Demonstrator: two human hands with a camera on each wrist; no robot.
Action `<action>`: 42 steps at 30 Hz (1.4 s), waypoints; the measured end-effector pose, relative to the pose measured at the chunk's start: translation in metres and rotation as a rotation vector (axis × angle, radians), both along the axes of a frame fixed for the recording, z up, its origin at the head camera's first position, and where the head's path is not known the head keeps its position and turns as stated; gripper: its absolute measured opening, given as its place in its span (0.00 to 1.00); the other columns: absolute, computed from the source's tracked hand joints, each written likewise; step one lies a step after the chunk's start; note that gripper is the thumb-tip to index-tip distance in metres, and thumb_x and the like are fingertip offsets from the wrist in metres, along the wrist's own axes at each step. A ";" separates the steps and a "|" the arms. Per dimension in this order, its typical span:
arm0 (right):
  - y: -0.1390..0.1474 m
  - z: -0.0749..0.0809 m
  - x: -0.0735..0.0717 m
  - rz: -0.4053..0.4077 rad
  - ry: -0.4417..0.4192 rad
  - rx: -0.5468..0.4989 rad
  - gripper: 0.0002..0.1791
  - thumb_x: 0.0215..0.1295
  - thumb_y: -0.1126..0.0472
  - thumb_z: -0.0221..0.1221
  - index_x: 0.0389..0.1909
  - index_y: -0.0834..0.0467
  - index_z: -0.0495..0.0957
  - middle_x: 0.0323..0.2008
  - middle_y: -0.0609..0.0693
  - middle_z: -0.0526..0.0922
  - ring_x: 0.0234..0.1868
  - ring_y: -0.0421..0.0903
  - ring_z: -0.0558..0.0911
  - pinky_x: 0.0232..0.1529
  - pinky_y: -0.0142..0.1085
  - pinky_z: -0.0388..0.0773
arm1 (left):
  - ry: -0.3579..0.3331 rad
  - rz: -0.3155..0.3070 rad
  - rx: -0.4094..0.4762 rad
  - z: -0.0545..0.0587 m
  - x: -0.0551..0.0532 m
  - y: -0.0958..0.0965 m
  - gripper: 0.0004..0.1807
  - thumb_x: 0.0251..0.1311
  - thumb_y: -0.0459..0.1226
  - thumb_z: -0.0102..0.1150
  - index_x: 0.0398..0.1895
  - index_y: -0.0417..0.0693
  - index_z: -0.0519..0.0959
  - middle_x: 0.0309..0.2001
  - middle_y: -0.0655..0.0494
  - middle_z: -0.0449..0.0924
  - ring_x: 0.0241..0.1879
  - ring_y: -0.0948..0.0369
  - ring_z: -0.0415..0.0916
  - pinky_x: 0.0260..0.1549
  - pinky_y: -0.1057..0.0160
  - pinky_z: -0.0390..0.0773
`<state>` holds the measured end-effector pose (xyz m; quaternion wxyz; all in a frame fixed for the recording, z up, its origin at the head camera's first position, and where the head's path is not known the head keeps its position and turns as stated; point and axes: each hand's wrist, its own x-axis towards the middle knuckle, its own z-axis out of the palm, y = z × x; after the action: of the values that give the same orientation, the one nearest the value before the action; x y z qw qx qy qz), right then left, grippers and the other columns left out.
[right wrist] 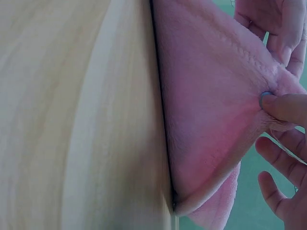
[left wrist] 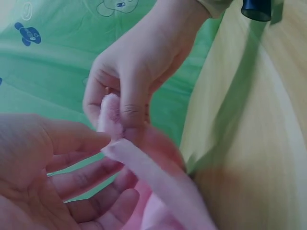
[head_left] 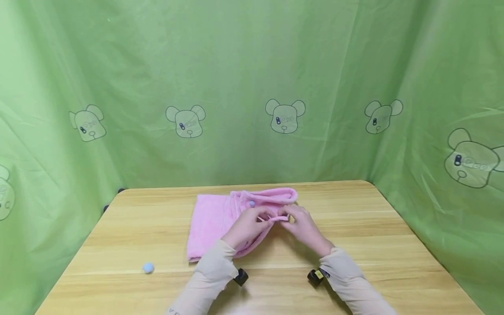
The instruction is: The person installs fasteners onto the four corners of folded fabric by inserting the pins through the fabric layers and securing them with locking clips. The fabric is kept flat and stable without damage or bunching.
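A pink fleece cloth (head_left: pixel 208 223) lies partly folded on the table, its right part raised in loops. My left hand (head_left: pixel 246 225) pinches the raised edge between thumb and fingers. Close beside it, my right hand (head_left: pixel 301 225) pinches the same edge; in the right wrist view its thumb (right wrist: pixel 288 108) presses on the cloth over a small bluish round thing (right wrist: pixel 263 99), mostly hidden. A thin pale thread (right wrist: pixel 288 152) runs by the right fingers. One light blue ball (head_left: pixel 252 204) rests on the cloth behind the left hand.
Another light blue ball (head_left: pixel 148 267) lies on the wooden table (head_left: pixel 118 236) left of the cloth. Green curtains (head_left: pixel 236 65) with bear-head outlines hang behind and at both sides. Black devices (head_left: pixel 241 277) are worn at both wrists.
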<state>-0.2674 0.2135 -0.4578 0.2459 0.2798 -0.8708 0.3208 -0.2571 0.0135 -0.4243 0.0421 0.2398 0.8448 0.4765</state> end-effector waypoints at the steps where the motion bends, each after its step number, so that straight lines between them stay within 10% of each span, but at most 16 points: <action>1: 0.000 0.000 0.000 0.001 0.014 0.004 0.13 0.48 0.70 0.70 0.33 0.54 0.81 0.33 0.46 0.84 0.36 0.42 0.79 0.44 0.43 0.76 | -0.007 -0.008 -0.004 0.001 0.000 -0.003 0.08 0.62 0.36 0.60 0.43 0.52 0.82 0.39 0.57 0.84 0.40 0.64 0.78 0.46 0.65 0.77; 21: 0.000 -0.001 -0.002 0.022 0.137 0.040 0.14 0.44 0.70 0.72 0.32 0.54 0.80 0.32 0.46 0.82 0.35 0.41 0.78 0.41 0.41 0.76 | 0.199 0.116 -0.284 0.010 0.026 -0.140 0.09 0.58 0.31 0.60 0.42 0.40 0.81 0.34 0.53 0.83 0.34 0.63 0.77 0.36 0.67 0.78; 34: -0.001 0.000 0.000 0.032 0.120 0.037 0.14 0.45 0.70 0.72 0.32 0.55 0.80 0.32 0.46 0.82 0.35 0.41 0.79 0.41 0.41 0.77 | -0.023 0.264 -0.497 -0.003 0.063 -0.241 0.17 0.48 0.36 0.71 0.42 0.41 0.79 0.44 0.43 0.79 0.45 0.48 0.77 0.45 0.45 0.78; 42: -0.001 -0.001 -0.002 0.049 0.149 0.032 0.14 0.44 0.71 0.72 0.31 0.55 0.80 0.31 0.46 0.82 0.34 0.41 0.78 0.39 0.39 0.77 | -0.191 0.305 -0.561 -0.013 0.074 -0.260 0.19 0.42 0.34 0.72 0.39 0.43 0.78 0.34 0.48 0.75 0.34 0.55 0.73 0.33 0.56 0.76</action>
<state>-0.2698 0.2122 -0.4585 0.2978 0.3280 -0.8480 0.2910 -0.1828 -0.2468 -0.4376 0.1137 0.0441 0.9614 0.2465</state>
